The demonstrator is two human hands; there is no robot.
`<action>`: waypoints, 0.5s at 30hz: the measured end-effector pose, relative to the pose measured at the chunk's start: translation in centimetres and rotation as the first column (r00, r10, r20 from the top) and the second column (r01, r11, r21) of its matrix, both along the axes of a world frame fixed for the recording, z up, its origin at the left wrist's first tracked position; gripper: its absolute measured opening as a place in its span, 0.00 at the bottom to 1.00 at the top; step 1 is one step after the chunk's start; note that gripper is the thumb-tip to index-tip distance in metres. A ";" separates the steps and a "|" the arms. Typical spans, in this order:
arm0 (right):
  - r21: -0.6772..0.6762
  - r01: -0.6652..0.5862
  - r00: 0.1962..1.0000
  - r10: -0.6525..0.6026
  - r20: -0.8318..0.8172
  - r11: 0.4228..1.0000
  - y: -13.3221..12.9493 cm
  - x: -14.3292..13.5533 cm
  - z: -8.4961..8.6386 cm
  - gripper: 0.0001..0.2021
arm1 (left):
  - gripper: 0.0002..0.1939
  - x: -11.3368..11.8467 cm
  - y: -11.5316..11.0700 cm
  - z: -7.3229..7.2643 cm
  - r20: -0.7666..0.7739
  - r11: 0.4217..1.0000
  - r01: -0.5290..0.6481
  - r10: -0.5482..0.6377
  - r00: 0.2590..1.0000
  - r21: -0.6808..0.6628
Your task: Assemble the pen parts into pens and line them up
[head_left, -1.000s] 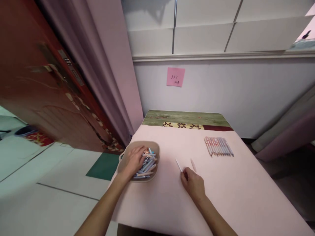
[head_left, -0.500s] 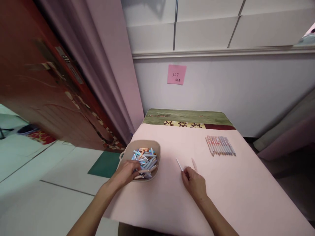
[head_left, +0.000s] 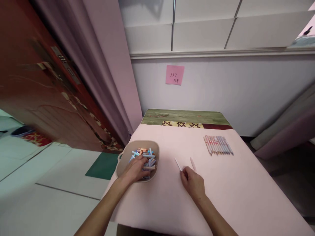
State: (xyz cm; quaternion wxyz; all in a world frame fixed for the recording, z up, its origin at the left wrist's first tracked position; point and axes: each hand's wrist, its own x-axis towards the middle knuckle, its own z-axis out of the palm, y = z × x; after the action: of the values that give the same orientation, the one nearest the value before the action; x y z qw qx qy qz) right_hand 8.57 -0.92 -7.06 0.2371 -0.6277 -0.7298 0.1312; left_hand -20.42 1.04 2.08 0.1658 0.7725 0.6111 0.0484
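My left hand [head_left: 135, 168] reaches into a beige basket [head_left: 125, 152], its fingers spread over a heap of loose pen parts [head_left: 149, 154] in blue, white, orange and grey. The fingertips touch the pieces, and I see nothing gripped. On the pink tabletop, my right hand [head_left: 193, 183] is closed in a pinch on the near end of a thin white stick [head_left: 177, 164] that looks like a pen refill. Just beyond that hand lies a pale pink pen piece [head_left: 193, 163], apart from the fingers.
Several pens [head_left: 218, 145] lie side by side in a row at the right of the pink-covered table [head_left: 167, 200]. Along the far edge, a green wood-patterned strip [head_left: 187, 115] shows. A pink note [head_left: 174, 75] is stuck to the wall, and a red door [head_left: 31, 85] stands at the left.
My left hand has moved a little right and deeper over the basket's pen parts, its fingers spreading from a closer grip. The right hand keeps its hold on the white stick.
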 end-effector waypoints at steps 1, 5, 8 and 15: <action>-0.003 0.000 1.000 0.000 0.001 1.000 0.0 0.0 0.0 0.11 | 0.18 0.1 0.0 -0.1 0.012 1.000 0.007 -0.007 1.000 -0.014; -0.003 0.000 1.000 0.000 -0.008 1.000 0.0 0.0 0.0 0.11 | 0.16 -0.3 0.3 0.0 0.012 0.999 -0.032 0.032 0.999 -0.032; 0.002 0.000 1.000 0.000 -0.010 1.000 0.0 0.0 0.0 0.11 | 0.08 -0.7 0.8 0.4 0.007 0.992 -0.118 0.118 0.993 -0.050; 0.002 -0.001 1.000 0.001 -0.011 1.000 0.0 0.0 0.1 0.10 | 0.06 -1.3 3.1 0.7 0.059 0.958 -0.286 0.284 0.957 0.021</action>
State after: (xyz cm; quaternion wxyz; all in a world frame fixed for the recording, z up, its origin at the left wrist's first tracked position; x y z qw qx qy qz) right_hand 8.58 -0.93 -6.97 0.2416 -0.6263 -0.7290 0.1341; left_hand -21.68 4.11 2.81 0.1626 0.6772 0.7103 0.1021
